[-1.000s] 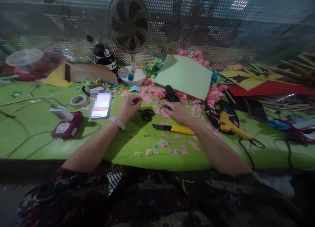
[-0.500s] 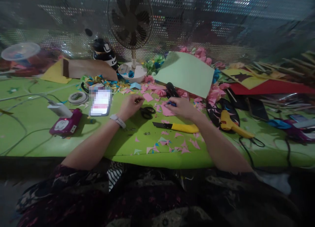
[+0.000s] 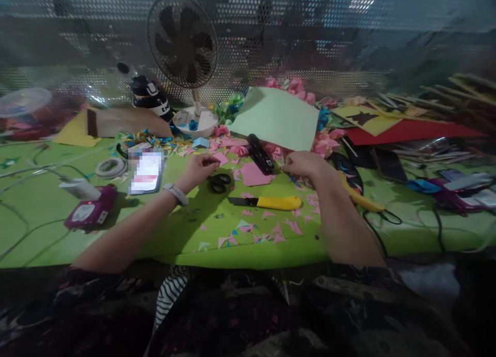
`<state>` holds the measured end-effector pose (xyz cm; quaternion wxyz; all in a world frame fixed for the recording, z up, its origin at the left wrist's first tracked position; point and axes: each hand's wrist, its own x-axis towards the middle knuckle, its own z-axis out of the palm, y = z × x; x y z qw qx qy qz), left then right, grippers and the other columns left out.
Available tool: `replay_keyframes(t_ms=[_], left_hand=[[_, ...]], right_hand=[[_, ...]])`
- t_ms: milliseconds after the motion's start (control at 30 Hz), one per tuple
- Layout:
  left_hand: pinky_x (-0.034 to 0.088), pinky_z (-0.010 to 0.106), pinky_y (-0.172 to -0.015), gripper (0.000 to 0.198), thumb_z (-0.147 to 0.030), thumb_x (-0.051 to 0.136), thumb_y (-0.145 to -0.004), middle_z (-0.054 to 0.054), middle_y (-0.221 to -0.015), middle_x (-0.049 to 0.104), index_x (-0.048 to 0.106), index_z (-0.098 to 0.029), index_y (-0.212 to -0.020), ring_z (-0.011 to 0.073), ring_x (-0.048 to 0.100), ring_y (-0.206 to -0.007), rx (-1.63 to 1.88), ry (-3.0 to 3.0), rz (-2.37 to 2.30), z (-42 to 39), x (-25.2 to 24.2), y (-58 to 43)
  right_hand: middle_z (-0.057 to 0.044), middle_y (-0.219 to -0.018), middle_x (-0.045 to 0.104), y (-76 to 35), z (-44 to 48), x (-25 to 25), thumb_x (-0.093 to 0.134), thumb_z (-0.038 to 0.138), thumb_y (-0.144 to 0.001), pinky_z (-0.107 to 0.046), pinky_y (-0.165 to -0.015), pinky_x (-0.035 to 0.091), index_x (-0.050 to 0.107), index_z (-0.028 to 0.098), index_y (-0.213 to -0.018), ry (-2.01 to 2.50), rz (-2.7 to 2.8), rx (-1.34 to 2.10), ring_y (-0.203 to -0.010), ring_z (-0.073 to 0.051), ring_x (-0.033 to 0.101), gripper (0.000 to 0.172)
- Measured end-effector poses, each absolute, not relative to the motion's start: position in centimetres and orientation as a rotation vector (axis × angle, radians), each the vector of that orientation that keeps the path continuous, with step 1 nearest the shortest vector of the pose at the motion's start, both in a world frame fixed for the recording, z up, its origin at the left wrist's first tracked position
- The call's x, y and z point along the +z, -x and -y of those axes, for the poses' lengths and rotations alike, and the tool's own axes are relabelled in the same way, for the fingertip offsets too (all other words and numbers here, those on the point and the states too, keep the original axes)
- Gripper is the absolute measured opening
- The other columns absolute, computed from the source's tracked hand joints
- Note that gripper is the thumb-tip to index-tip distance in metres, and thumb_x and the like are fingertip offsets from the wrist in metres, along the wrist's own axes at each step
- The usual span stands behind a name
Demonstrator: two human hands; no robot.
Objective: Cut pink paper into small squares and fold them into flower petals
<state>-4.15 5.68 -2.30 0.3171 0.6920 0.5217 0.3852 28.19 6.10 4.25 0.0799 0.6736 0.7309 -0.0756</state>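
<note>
My left hand (image 3: pixel 199 170), with a pale watch on its wrist, hovers above the black scissors (image 3: pixel 219 183). Its fingertips are pinched together, and whatever may be between them is too small to see. On the right, my right hand (image 3: pixel 305 166) is curled closed over paper scraps beside the black stapler (image 3: pixel 260 154); its fingertips are partly hidden. Between both hands lies a small stack of pink paper squares (image 3: pixel 256 174). A yellow utility knife (image 3: pixel 279 203) rests in front of them, with its blade pointing left.
Pink and blue paper scraps (image 3: pixel 251 230) lie near the table edge. A phone (image 3: pixel 146 172), tape roll (image 3: pixel 111 167) and purple plug adapter (image 3: pixel 91 208) are at left. Behind are a fan (image 3: pixel 183 42) and pale green sheet (image 3: pixel 277 117). A yellow glue gun (image 3: pixel 360 197) lies at right.
My right hand has moved right, off the pink squares and the stapler, which now show fully. The blue thing at its fingers is no longer visible there. The camera view has shifted slightly.
</note>
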Motion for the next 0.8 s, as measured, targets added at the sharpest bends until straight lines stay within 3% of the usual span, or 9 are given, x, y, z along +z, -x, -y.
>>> replay_keyframes(t_ms=[167,233,400,533,800], left_hand=[[0.047,0.028,-0.056,0.021,-0.027,0.069,-0.078,0.003,-0.063,0.070,0.076,-0.018,-0.095,0.0185,0.063,-0.058,1.001,-1.924,-1.521,-9.2,-1.1,1.1],[0.049,0.029,-0.061,0.025,-0.026,0.069,-0.078,0.004,-0.070,0.072,0.075,-0.017,-0.100,0.0195,0.064,-0.062,1.016,-1.972,-1.540,-10.7,-1.1,-0.5],[0.051,0.032,-0.069,0.017,-0.019,0.067,-0.074,0.006,-0.076,0.072,0.074,-0.018,-0.089,0.0224,0.066,-0.072,0.889,-2.076,-1.643,-12.4,-1.9,-2.5],[0.049,0.030,-0.068,0.014,-0.015,0.063,-0.074,0.004,-0.077,0.072,0.072,-0.019,-0.083,0.0196,0.065,-0.071,0.914,-2.166,-1.556,-11.7,-2.6,-1.6],[0.052,0.029,-0.072,0.015,-0.011,0.058,-0.077,0.004,-0.082,0.074,0.072,-0.018,-0.080,0.0171,0.065,-0.073,1.093,-2.186,-1.349,-10.3,-1.9,-0.7]], right_hand=[[-0.014,-0.075,0.070,-27.3,-5.5,4.4,0.061,0.040,-0.090,-0.036,-0.063,0.044,0.068,0.019,-0.078,-2.167,-2.305,-0.021,-0.079,-0.029,0.067,0.025],[-0.013,-0.079,0.071,-26.9,-5.1,4.6,0.061,0.040,-0.089,-0.034,-0.063,0.044,0.069,0.019,-0.082,-2.120,-2.357,-0.063,-0.078,-0.027,0.066,0.023],[-0.012,-0.079,0.069,-26.2,-4.4,5.3,0.062,0.034,-0.087,-0.034,-0.058,0.041,0.068,0.019,-0.084,-2.062,-2.412,-0.186,-0.072,-0.026,0.064,0.017],[-0.012,-0.078,0.069,-26.1,-4.5,5.3,0.059,0.036,-0.089,-0.033,-0.053,0.038,0.068,0.019,-0.085,-2.007,-2.405,-0.191,-0.069,-0.025,0.062,0.020],[-0.011,-0.088,0.073,-25.6,-4.5,4.9,0.058,0.036,-0.094,-0.032,-0.057,0.039,0.069,0.017,-0.094,-2.045,-2.466,-0.179,-0.077,-0.025,0.065,0.022]])
